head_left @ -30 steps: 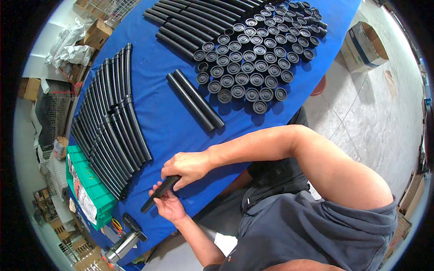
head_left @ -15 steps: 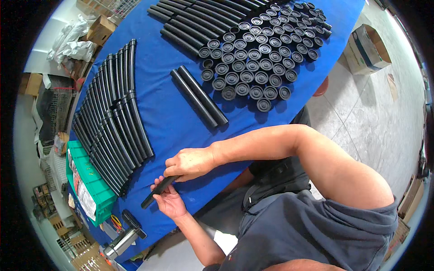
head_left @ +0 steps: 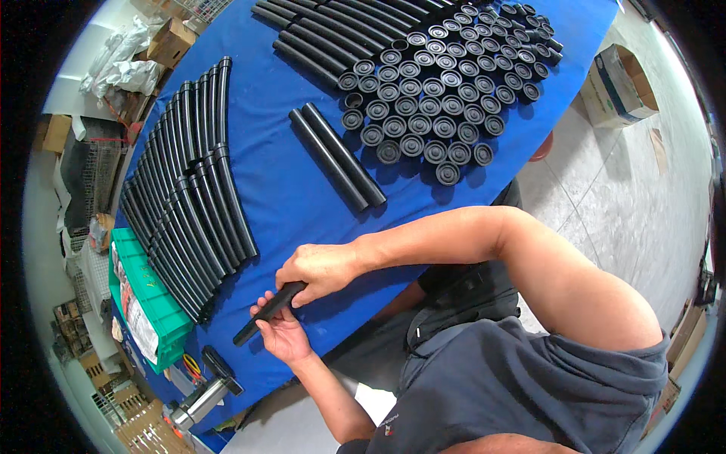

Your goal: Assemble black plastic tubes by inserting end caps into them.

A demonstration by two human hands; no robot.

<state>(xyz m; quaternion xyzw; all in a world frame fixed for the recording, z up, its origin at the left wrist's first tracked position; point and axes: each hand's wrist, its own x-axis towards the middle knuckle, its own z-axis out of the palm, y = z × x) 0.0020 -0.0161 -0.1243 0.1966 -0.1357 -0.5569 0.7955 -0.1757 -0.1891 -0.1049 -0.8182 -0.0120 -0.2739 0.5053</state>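
Observation:
A short black tube (head_left: 265, 321) slants between my two hands above the blue cloth. My left hand (head_left: 284, 337), palm up, grips its lower part between thumb and fingers. Around the upper end close the fingers of my right hand (head_left: 321, 268), which hide part of it. Two longer black tubes (head_left: 330, 159) lie side by side on the cloth beyond my right hand. To the left, overlapping rows of black tubes (head_left: 189, 174) fan out. Many black pieces with round ringed ends (head_left: 431, 106) stand grouped at the far right of the table.
More black tubes (head_left: 333, 34) lie along the far edge. A green crate (head_left: 170, 331) sits at the left edge, near a metal device with a black crosspiece (head_left: 204, 399) and a yellow-and-red-handled tool (head_left: 192, 367). On the floor at right stands a cardboard box (head_left: 618, 87).
My right hand has shifted slightly on the tube, and more of its upper end shows. My left hand keeps its hold. The whole view has moved a little.

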